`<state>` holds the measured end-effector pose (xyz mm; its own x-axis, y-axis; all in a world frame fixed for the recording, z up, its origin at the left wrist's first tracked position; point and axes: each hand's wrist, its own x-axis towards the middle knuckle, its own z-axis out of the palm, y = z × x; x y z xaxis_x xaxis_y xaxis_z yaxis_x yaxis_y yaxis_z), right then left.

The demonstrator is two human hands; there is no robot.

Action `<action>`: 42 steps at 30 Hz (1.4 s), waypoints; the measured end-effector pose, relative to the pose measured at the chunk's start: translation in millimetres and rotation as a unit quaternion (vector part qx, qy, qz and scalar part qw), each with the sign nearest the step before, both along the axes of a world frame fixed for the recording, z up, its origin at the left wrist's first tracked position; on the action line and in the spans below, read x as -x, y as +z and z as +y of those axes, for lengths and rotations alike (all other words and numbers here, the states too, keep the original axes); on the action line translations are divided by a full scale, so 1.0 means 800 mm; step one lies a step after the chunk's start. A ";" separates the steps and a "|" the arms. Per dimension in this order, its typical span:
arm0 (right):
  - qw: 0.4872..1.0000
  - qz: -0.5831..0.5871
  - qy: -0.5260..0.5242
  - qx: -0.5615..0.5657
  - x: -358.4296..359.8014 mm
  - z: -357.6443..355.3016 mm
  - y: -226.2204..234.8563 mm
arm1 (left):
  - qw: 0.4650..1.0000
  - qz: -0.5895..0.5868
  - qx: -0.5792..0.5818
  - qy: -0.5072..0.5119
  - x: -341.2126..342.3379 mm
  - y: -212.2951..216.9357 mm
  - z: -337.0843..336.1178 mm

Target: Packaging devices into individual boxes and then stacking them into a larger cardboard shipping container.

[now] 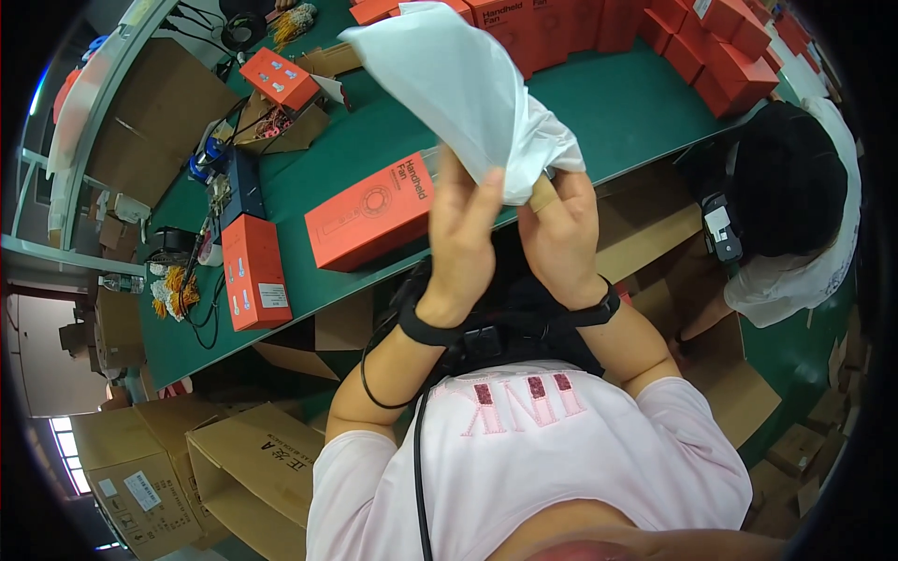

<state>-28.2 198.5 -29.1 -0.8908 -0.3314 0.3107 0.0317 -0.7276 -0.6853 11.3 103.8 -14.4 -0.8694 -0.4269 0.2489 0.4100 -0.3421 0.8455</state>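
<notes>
Between my two hands is a thin white bag [468, 79], lifted over the near edge of the green table [299, 178]. My left hand [463, 234] is closed on the bag's bunched lower end, thumb up along its side. At the gathered opening on the right, my right hand [563, 229] pinches the bag, with its fingertips partly hidden by the folds. Whether anything is inside the bag I cannot tell. A red fan box [360, 215] lies on the table just left of my left hand.
Another red box [254, 271] stands at the left, near cables and tools. Beyond it, a red box [281, 78] rests above an open carton [290, 131]. Stacked red boxes [720, 75] fill the far right. A person in a black cap [786, 178] bends over cartons at right.
</notes>
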 end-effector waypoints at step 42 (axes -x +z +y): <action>0.735 0.261 0.377 -0.500 0.047 0.079 0.061 | 0.648 -0.064 0.758 -0.041 -0.061 0.029 -0.048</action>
